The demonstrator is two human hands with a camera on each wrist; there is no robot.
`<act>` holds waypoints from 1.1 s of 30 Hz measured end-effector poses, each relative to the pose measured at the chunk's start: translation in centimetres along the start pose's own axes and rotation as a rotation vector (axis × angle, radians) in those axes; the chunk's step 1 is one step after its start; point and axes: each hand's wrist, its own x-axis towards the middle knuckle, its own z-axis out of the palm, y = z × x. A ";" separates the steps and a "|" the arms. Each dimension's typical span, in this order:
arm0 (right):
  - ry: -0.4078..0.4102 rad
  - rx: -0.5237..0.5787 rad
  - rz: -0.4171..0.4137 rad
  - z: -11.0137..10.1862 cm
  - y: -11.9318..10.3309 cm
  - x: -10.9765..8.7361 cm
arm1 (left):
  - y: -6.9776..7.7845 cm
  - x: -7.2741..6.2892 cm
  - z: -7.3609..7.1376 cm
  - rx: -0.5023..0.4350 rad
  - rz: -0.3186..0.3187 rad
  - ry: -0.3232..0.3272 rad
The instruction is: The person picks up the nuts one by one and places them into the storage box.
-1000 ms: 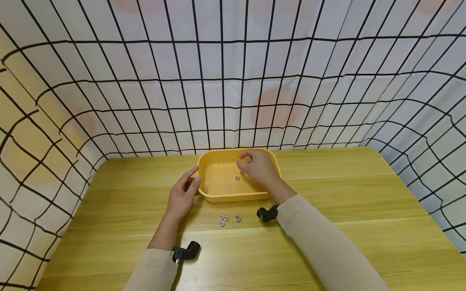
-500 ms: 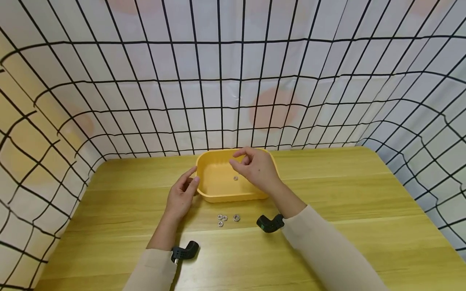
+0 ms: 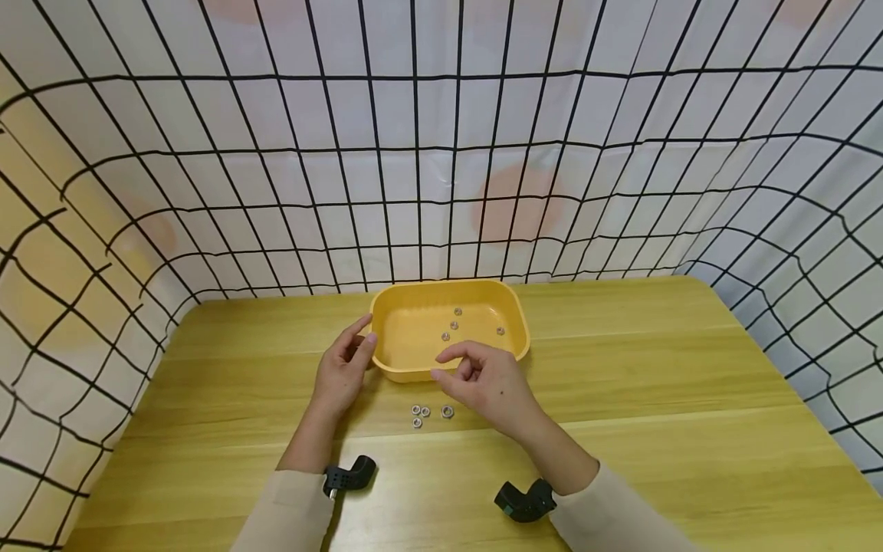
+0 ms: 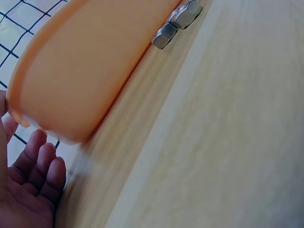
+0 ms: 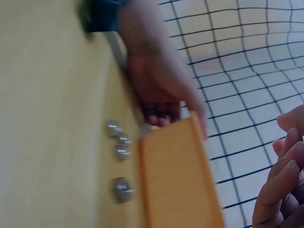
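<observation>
A yellow plastic tray stands at the table's far side, with several small metal nuts lying in it. My left hand holds the tray's left end, thumb and forefinger at the rim; in the left wrist view the other fingers are loosely curled beside the tray wall. My right hand hovers over the tray's front edge, thumb and forefinger apart with nothing between them. Just left of it, three small nuts and a larger nut sit on the table.
The wooden table runs out on both sides of the tray. Right behind the tray rises a black wire grid before a pale curtain, and it also closes off both sides. Each wrist wears a black camera.
My right hand has drawn back from over the tray's middle to its front edge, uncovering several nuts inside. The left hand stays on the rim.
</observation>
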 end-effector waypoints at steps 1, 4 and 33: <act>-0.015 0.013 0.017 0.2 0.3 -0.3 | 0.0 0.0 0.0 -0.004 -0.001 0.000; -0.044 0.024 0.057 0.6 1.4 -1.1 | 0.0 0.1 -0.1 -0.004 -0.007 -0.006; -0.067 -0.171 0.187 2.5 6.5 -2.0 | -0.1 0.0 -0.1 -0.018 -0.022 -0.005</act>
